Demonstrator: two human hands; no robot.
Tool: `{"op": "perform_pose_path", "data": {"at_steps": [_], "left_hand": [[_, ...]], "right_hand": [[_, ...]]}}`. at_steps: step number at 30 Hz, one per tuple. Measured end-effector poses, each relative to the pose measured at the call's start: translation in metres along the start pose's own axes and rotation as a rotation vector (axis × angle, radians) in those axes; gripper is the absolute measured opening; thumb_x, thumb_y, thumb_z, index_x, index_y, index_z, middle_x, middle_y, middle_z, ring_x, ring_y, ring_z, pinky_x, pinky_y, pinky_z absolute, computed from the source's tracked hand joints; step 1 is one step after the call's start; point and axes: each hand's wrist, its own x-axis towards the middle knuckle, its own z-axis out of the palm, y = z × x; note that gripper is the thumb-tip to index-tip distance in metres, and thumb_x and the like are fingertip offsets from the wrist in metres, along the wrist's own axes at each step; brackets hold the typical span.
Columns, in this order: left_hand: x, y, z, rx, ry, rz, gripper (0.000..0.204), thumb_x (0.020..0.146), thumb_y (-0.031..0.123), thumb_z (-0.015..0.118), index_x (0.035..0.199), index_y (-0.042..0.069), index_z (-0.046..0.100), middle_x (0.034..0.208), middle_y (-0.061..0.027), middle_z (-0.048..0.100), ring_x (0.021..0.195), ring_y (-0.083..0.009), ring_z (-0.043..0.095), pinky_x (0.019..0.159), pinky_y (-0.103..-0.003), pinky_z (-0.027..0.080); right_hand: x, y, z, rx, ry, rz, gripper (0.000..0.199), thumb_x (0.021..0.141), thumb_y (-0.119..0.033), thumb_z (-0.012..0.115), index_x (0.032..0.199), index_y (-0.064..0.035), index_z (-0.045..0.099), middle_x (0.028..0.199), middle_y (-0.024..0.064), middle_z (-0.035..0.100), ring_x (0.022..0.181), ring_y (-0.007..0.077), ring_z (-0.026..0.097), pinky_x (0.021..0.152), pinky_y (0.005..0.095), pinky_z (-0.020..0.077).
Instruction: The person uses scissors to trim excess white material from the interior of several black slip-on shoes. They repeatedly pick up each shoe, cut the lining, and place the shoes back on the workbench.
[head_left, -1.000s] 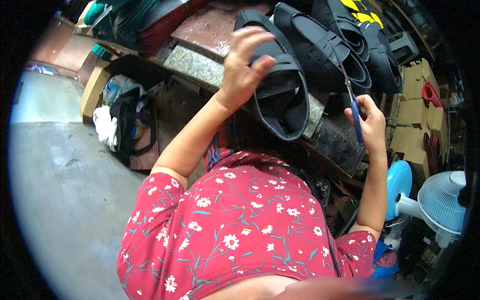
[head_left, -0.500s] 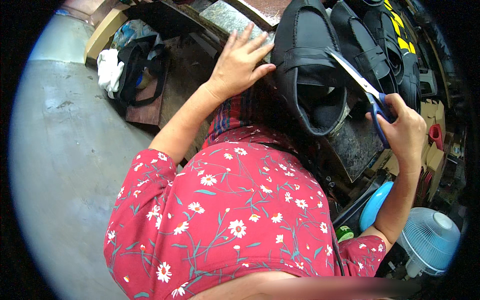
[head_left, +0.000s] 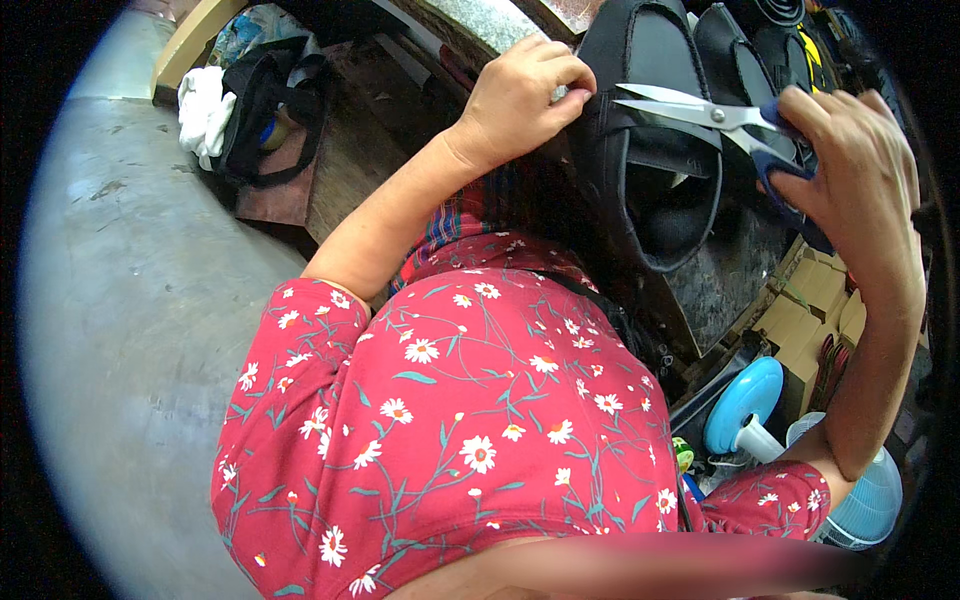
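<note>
My right hand [head_left: 850, 150] grips a pair of scissors [head_left: 717, 115] by its dark blue handles. The blades are spread apart and point left across a black loafer [head_left: 640, 55], over the strap on its upper. Close to the blade tips, at the shoe's left edge, my left hand [head_left: 530, 100] is closed in a pinch. A small whitish glint shows by its fingers, but what they hold is too small to make out. Another black loafer [head_left: 733, 62] lies just right of the first, partly behind the scissors and my right hand.
More black shoes [head_left: 783, 45] are at the far right. A dark bench [head_left: 715, 290] lies beneath the shoes. Cardboard boxes [head_left: 805, 290], a blue round object [head_left: 745, 405] and a blue fan [head_left: 870, 505] sit at the right. A black bag [head_left: 250, 120] with white cloth [head_left: 205, 115] is at the left.
My left hand has gone from flat and spread to a pinch beside the shoe. My right hand has moved up and right, turning the scissors level, with the blades now spread.
</note>
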Motion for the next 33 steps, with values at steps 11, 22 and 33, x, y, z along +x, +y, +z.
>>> {"op": "perform_pose_path", "data": {"at_steps": [11, 22, 33], "left_hand": [[-0.008, 0.021, 0.015, -0.015, 0.096, 0.21, 0.02, 0.076, 0.01, 0.077, 0.094, 0.009, 0.07, 0.092, -0.0045, 0.069, 0.087, -0.0248, 0.065, 0.078, -0.035, 0.055], [-0.006, 0.024, 0.011, -0.059, 0.063, 0.183, 0.011, 0.077, 0.007, 0.072, 0.086, 0.005, 0.065, 0.084, -0.0079, 0.064, 0.08, -0.027, 0.065, 0.074, -0.036, 0.055], [-0.001, 0.021, 0.005, -0.04, 0.208, 0.123, 0.007, 0.08, 0.009, 0.071, 0.083, 0.006, 0.065, 0.084, -0.0091, 0.067, 0.081, -0.029, 0.066, 0.076, -0.038, 0.054]], "right_hand": [[-0.006, 0.023, 0.012, 0.059, -0.188, -0.027, 0.045, 0.058, -0.009, 0.086, 0.095, -0.0062, 0.06, 0.092, 0.0122, 0.066, 0.096, 0.0316, 0.064, 0.09, 0.0419, 0.0467], [0.011, 0.017, 0.009, 0.095, -0.223, -0.092, 0.045, 0.061, -0.001, 0.083, 0.099, -0.0057, 0.059, 0.097, 0.0126, 0.062, 0.098, 0.0316, 0.06, 0.089, 0.0426, 0.0453], [0.012, 0.038, 0.029, 0.196, -0.12, -0.08, 0.045, 0.061, -0.001, 0.083, 0.1, -0.006, 0.06, 0.098, 0.012, 0.061, 0.098, 0.0312, 0.059, 0.088, 0.0424, 0.046]]}}
